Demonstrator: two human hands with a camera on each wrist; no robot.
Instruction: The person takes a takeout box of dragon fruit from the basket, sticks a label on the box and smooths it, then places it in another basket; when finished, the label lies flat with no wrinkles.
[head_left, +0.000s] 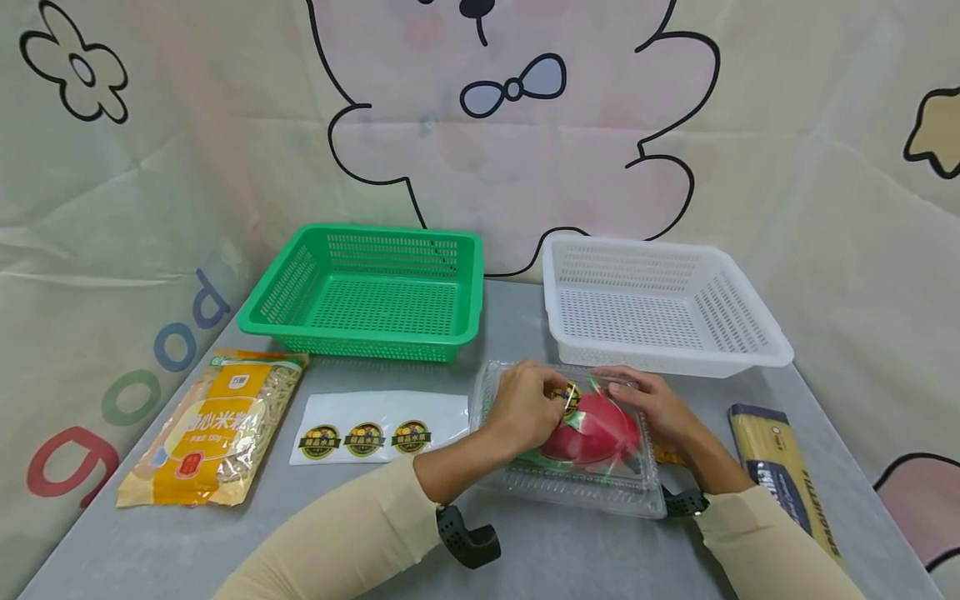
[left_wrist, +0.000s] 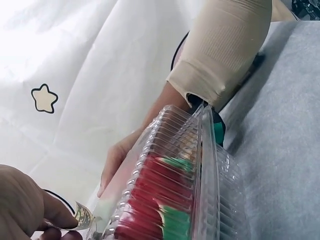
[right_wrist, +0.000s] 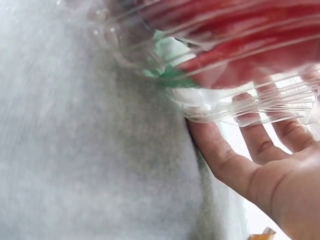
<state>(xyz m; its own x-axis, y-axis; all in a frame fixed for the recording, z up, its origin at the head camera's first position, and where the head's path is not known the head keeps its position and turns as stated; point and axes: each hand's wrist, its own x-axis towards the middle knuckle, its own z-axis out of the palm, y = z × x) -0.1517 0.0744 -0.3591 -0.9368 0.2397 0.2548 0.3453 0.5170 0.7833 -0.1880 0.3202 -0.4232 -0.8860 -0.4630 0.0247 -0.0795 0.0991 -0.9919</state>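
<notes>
My left hand (head_left: 527, 406) pinches a round black-and-gold sticker (head_left: 572, 400) between thumb and fingers, right over the lid of a clear plastic box (head_left: 600, 494). Inside the box lies a red dragon fruit (head_left: 600, 429) with green tips; its red and green also show through the ribbed side in the left wrist view. My right hand (head_left: 648, 404) holds the box at its far right side. In the right wrist view, its fingers (right_wrist: 260, 142) reach up against the ribbed plastic, partly seen through it. Left of the box lies a white sheet (head_left: 442, 408) bearing three similar stickers.
A green basket (head_left: 375, 340) and a white basket (head_left: 667, 354) stand along the back of the grey table. A yellow bag of rice noodles (head_left: 217, 429) lies at the left, a spaghetti packet (head_left: 780, 475) at the right. Something orange (head_left: 667, 456) shows under my right wrist.
</notes>
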